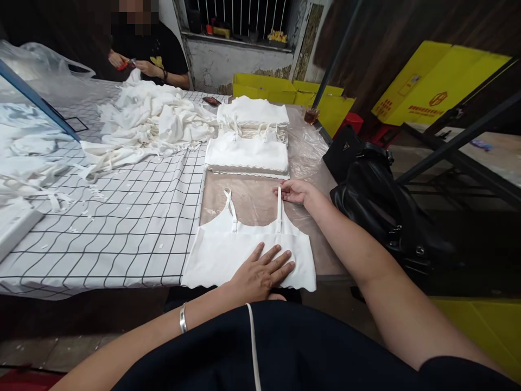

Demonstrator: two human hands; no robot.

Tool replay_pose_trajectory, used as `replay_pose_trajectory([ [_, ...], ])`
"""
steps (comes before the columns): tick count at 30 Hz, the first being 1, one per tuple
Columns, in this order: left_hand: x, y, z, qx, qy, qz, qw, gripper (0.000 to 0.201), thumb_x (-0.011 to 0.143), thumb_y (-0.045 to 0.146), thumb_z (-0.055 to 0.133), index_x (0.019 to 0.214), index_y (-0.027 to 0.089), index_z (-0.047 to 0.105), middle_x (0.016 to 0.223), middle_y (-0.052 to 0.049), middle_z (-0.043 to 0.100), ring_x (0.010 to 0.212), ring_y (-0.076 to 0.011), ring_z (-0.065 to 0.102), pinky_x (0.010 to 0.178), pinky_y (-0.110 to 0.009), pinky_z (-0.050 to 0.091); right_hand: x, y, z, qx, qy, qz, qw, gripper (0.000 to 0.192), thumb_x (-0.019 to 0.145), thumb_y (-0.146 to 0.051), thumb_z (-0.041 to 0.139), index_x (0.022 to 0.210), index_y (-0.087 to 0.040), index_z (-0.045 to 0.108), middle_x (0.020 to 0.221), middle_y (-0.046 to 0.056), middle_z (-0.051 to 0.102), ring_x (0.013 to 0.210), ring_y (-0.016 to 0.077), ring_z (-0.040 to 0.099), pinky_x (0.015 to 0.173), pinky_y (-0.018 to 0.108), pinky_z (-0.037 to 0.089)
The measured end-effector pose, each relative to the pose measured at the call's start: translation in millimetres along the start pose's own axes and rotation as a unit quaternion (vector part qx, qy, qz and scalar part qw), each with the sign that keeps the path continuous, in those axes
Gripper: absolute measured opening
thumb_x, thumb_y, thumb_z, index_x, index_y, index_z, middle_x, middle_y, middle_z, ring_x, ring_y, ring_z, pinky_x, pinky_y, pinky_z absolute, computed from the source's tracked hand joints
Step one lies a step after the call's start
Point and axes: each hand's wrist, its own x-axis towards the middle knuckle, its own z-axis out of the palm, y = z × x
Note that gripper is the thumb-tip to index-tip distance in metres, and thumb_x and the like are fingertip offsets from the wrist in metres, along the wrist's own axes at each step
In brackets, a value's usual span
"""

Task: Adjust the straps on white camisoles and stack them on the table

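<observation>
A white camisole top (244, 252) with thin straps lies flat at the table's front edge, its wavy hem toward me. My left hand (260, 274) presses flat on its lower right part with fingers spread. My right hand (296, 191) is at the upper end of the right shoulder strap (279, 209), its fingertips closed around it and partly hidden behind it. The left strap (229, 202) lies twisted into a loop, untouched. Just beyond, folded white tops (248, 149) are stacked in two piles, one behind the other.
A heap of white garments (163, 117) covers the table's back left, on a checked cloth (142, 228). Across the table a person (163, 54) holds red-handled scissors (126, 64). Black bags (370, 190) stand to the right, near a metal post (336, 54) and yellow boxes (264, 87).
</observation>
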Motion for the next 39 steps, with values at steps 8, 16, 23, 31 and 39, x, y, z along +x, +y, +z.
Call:
replay_pose_trajectory([
  [8, 3, 2, -0.7, -0.009, -0.01, -0.01, 1.0, 0.074, 0.092, 0.068, 0.032, 0.152, 0.024, 0.031, 0.154, -0.01, 0.038, 0.145, -0.0305, 0.025, 0.117, -0.051, 0.014, -9, 7, 4, -0.099, 0.015, -0.037, 0.994, 0.026, 0.076, 0.003, 0.062, 0.078, -0.019, 0.047, 0.062, 0.001, 0.065, 0.054, 0.0112, 0.061, 0.055, 0.023, 0.051],
  [16, -51, -11, -38.1, -0.031, 0.154, -0.275, 0.949, 0.043, 0.096, 0.045, 0.04, 0.129, 0.023, 0.057, 0.125, -0.013, 0.064, 0.117, -0.0293, 0.055, 0.104, -0.05, 0.03, -43, -2, -25, -0.247, 0.089, -0.165, 0.951, 0.035, 0.065, -0.031, 0.084, 0.075, -0.022, 0.053, 0.047, -0.006, 0.051, 0.046, 0.0128, 0.05, 0.052, 0.026, 0.039],
  [23, -115, -27, -69.2, -0.021, 0.066, -0.593, 0.802, 0.038, 0.085, 0.054, 0.043, 0.086, 0.02, 0.058, 0.095, -0.013, 0.065, 0.094, -0.0335, 0.057, 0.084, -0.051, 0.04, -147, 94, -65, -0.508, 0.101, -0.132, 0.845, 0.037, 0.064, -0.051, 0.075, 0.059, -0.023, 0.051, 0.054, 0.0, 0.055, 0.052, 0.0161, 0.047, 0.051, 0.028, 0.028],
  [31, -95, -26, -58.7, -0.328, 0.263, -0.553, 0.719, 0.038, 0.074, 0.053, 0.059, 0.064, 0.022, 0.038, 0.054, 0.005, 0.041, 0.051, -0.0142, 0.044, 0.052, -0.026, 0.037, -171, 132, -51, -0.177, 0.081, -0.196, 0.961, 0.039, 0.066, -0.053, 0.067, 0.066, -0.024, 0.04, 0.055, -0.004, 0.042, 0.051, 0.0134, 0.04, 0.051, 0.026, 0.03],
  [39, -67, -84, -136.4, -0.66, 0.306, -0.473, 0.497, 0.041, 0.061, 0.016, 0.083, 0.092, 0.02, 0.057, 0.071, 0.001, 0.064, 0.057, -0.0101, 0.06, 0.048, -0.017, 0.047, -117, 38, -46, 0.028, -0.024, -0.177, 0.984, 0.041, 0.061, -0.037, 0.079, 0.073, -0.025, 0.043, 0.061, -0.002, 0.053, 0.057, 0.0179, 0.056, 0.047, 0.028, 0.043],
])
